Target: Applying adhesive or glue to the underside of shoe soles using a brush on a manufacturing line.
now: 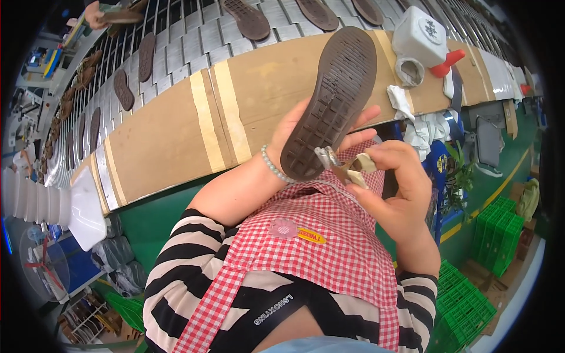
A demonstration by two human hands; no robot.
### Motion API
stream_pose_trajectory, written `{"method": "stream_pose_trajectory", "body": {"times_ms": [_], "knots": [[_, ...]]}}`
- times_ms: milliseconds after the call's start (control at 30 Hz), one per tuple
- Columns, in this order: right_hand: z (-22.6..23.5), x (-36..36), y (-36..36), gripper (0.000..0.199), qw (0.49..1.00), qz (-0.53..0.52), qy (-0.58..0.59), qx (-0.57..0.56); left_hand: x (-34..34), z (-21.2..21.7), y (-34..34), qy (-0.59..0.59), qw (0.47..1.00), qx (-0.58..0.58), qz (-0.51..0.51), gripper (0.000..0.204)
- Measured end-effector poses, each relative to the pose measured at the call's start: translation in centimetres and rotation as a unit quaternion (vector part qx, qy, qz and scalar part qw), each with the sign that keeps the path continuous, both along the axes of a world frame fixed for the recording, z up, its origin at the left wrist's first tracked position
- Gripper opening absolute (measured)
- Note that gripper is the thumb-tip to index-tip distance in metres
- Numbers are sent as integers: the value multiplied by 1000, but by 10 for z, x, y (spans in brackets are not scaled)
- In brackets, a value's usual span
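Note:
A dark brown shoe sole (331,100) with a ridged tread lies across my left hand (287,130), tread side up and tilted. The fingers of that hand wrap behind the sole and show past its right edge. My right hand (405,182) is closed on a small tweezer-like tool (355,177) with cream-wrapped handles, pinched between thumb and fingers. Its metal tip (325,155) is at the near end of the sole, on the right side; whether it touches the tread I cannot tell.
Cardboard (170,132) covers the bench edge before me. Behind it, a slatted metal conveyor (200,44) carries several brown soles (247,20). A white jug (412,38), a small cup (409,72) and a red nozzle-shaped piece (447,63) stand at right. Green crates (497,235) stand lower right. Another person's hand (94,16) holds a sole far left.

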State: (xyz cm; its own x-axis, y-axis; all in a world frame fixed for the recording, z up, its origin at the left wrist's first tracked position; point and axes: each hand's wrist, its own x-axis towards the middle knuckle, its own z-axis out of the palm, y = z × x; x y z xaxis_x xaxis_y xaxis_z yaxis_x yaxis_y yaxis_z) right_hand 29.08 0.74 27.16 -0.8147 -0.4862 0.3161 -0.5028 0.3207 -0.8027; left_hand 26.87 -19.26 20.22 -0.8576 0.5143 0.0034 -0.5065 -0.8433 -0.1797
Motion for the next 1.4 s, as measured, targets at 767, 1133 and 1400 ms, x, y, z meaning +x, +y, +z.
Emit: {"method": "stream_pose_trajectory", "body": {"times_ms": [767, 1133, 1400], "knots": [[8, -32, 5, 37, 979, -130, 138, 71, 11, 9, 2, 1, 994, -110, 9, 49], [7, -81, 24, 38, 960, -176, 180, 121, 7, -8, -11, 20, 997, -51, -61, 53], [-15, -137, 82, 40, 903, -317, 232, 173, -37, -18, -36, 119, 904, -331, 242, 60]]}}
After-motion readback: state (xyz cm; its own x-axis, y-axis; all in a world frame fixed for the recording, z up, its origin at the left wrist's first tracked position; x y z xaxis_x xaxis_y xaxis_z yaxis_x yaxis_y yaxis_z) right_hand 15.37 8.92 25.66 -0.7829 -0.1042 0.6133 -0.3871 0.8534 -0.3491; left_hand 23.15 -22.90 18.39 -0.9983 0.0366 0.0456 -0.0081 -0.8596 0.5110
